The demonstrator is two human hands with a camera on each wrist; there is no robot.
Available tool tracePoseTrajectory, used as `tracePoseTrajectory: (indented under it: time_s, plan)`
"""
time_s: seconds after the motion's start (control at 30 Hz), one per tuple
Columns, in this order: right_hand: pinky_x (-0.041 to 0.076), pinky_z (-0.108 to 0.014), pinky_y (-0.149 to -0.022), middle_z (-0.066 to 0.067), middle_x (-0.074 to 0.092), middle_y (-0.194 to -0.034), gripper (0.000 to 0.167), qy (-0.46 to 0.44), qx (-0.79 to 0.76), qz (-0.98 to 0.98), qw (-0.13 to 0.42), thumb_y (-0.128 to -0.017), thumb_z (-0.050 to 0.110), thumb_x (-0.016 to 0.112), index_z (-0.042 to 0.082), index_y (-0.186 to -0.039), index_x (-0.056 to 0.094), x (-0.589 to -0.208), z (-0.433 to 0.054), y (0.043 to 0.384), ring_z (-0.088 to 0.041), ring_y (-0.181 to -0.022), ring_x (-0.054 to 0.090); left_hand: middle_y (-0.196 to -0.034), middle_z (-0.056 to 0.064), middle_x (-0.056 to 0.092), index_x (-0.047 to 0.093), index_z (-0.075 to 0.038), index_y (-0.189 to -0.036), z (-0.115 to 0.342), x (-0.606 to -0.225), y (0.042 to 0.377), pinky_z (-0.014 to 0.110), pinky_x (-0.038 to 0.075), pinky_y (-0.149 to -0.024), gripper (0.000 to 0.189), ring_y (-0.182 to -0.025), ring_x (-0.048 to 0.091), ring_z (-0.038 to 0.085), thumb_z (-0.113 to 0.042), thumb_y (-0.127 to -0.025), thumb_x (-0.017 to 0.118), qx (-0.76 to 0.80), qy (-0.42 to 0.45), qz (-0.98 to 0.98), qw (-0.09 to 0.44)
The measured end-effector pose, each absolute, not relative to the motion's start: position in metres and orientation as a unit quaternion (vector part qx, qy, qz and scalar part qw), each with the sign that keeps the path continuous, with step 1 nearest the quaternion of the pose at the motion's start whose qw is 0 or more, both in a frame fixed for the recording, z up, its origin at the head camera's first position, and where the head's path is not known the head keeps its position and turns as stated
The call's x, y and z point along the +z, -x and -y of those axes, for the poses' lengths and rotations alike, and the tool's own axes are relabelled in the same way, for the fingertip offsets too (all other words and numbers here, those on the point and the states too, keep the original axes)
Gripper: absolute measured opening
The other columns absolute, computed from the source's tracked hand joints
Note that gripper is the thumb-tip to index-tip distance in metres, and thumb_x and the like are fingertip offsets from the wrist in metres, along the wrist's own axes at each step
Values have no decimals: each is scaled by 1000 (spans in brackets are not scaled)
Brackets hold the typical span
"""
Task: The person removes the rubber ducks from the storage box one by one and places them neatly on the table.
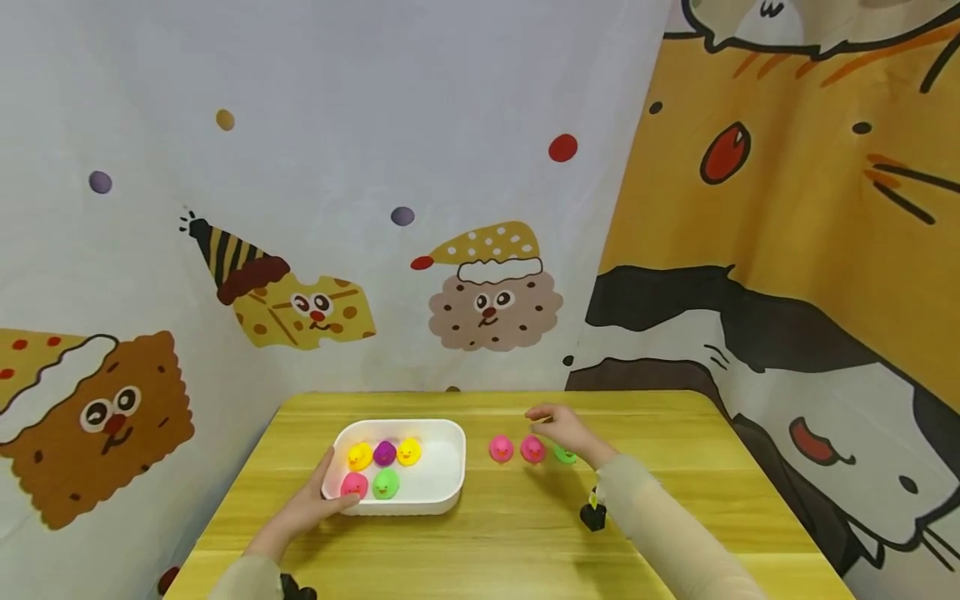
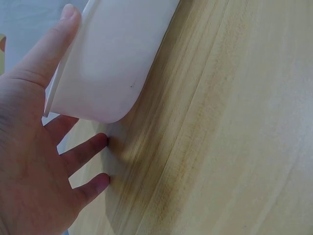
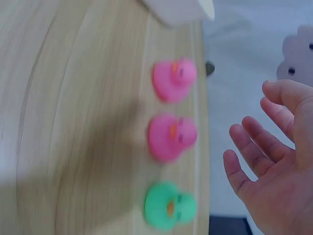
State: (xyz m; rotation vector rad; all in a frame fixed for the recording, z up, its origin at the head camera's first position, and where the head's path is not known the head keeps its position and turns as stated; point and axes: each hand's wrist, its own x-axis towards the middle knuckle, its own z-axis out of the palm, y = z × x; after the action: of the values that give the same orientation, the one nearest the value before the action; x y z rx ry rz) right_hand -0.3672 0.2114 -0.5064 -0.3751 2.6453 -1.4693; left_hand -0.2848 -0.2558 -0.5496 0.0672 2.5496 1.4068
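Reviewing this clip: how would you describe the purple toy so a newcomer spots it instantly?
On the wooden table stands a white tray. In its far row, the purple toy sits between two yellow ducks. It is the only purple one among the toys.

The right hand [image 1: 562, 429] partly hid the green toy duck [image 1: 565, 456]; the left-wrist view's top edge cut off the white plastic tray [image 2: 112, 54], its inside hidden there.

We are facing a playroom-like corner, its building unclear: a white, cloth-like backdrop [image 1: 465, 125] printed with cartoon party-hatted snacks [image 1: 487, 332] is hanging behind a yellow wood-grain table [image 1: 510, 542], where multicoloured duck-shaped toys [image 1: 501, 449] are sitting.
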Motion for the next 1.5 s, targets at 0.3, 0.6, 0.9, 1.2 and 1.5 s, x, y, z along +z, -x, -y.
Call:
tracePoseTrajectory:
  time_s: [0.3,0.6,0.9,1.2,1.5]
  plan:
    - [51,-45,-88,-11,63,-120,33,158,-520,-837,65,-93,15,65,1,-122,63,-498,-152,366,-26,-105,59,-155,33,3,-6,-5,-154,257,-547,285,68,15,-107,110,-137,15,54,-37,-86,74,479,-16,-870,118]
    - [51,-48,-86,-20,61,-123,38,155,-557,-812,85,-93,17,65,-4,-124,60,-501,-104,366,-23,-100,58,-155,33,7,-3,-4,-155,256,-548,283,67,16,-108,110,-137,19,53,-35,-84,76,482,-16,-870,103]
    - [51,-49,-88,-12,62,-120,42,116,-604,-776,143,-93,23,66,-2,-126,58,-509,-55,369,-30,-110,58,-155,32,9,0,-4,-155,254,-547,283,67,19,-107,110,-137,20,53,-36,-83,77,477,-10,-873,99]
    - [47,-57,-92,-10,63,-116,40,70,-633,-752,171,-91,19,68,-2,-125,58,-519,-20,369,-43,-118,51,-155,32,10,1,-5,-155,256,-550,283,67,19,-107,110,-137,21,53,-36,-83,77,472,-7,-876,93]
    - [52,-48,-77,-8,63,-112,44,1,-638,-756,148,-86,23,73,4,-124,61,-536,-3,368,-35,-104,57,-155,32,13,2,-8,-156,256,-553,284,67,22,-106,110,-135,26,52,-35,-82,78,477,-7,-874,90]
